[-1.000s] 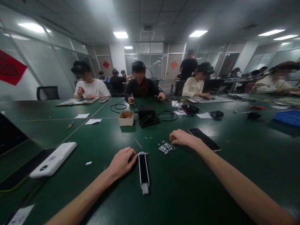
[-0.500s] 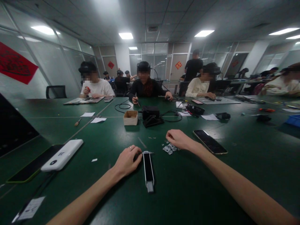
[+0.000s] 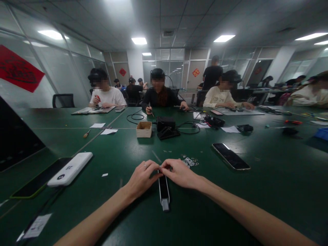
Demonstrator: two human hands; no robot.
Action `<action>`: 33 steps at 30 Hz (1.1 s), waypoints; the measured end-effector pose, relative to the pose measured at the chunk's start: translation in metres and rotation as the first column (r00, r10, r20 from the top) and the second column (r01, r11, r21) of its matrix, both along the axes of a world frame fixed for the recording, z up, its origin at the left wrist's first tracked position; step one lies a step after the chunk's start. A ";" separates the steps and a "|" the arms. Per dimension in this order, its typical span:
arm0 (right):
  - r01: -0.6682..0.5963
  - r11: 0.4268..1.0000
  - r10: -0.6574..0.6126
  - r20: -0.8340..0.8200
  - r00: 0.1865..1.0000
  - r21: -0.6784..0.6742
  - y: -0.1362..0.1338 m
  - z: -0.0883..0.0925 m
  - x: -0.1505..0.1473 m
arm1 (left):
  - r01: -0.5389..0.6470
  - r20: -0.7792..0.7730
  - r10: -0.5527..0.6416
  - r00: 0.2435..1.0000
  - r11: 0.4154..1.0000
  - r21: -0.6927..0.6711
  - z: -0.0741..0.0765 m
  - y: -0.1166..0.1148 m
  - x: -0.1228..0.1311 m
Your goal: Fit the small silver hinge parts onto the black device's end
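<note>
A slim device (image 3: 163, 189) with a black face, white edges and a grey end piece lies lengthwise on the green table. My left hand (image 3: 142, 177) is closed at its far end, thumb and fingers pinched on it. From the other side my right hand (image 3: 180, 173) meets it there, thumb and forefinger pressed together. Whatever small piece those right fingertips may hold is hidden. Just beyond the right hand is a small pile of metal plates (image 3: 189, 161) with several tiny ring-like parts around it, partly covered by the hand.
A phone (image 3: 230, 156) lies at the right. On the left are a white power bank (image 3: 70, 169) and a dark green-edged phone (image 3: 25, 188). Farther back stand a small box (image 3: 144, 130) and a black device (image 3: 166, 126) with cables. Several people sit across the table.
My right hand has come from over the metal pile, back and to the left, to the far end of the slim device. My left hand stays there, its thumb now more visible.
</note>
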State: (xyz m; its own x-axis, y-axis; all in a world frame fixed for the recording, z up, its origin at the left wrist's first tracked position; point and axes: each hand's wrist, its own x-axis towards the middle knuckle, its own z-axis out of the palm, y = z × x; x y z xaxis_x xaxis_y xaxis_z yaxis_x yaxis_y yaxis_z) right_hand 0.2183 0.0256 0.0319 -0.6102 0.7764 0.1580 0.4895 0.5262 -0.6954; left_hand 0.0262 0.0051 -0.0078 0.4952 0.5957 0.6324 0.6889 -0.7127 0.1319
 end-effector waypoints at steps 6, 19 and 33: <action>-0.003 0.999 0.003 0.000 1.000 -0.041 0.000 -0.004 0.000 | 0.009 -0.026 -0.007 1.000 0.996 0.084 0.003 0.001 -0.001; 0.143 0.968 -0.133 -0.062 0.989 0.206 0.011 -0.021 0.005 | -0.041 -0.045 0.041 0.998 0.999 -0.002 0.006 0.008 -0.016; 0.129 0.927 -0.164 0.072 0.984 0.352 0.008 -0.044 0.010 | -0.093 -0.073 0.070 0.995 0.912 -0.400 0.009 0.013 -0.024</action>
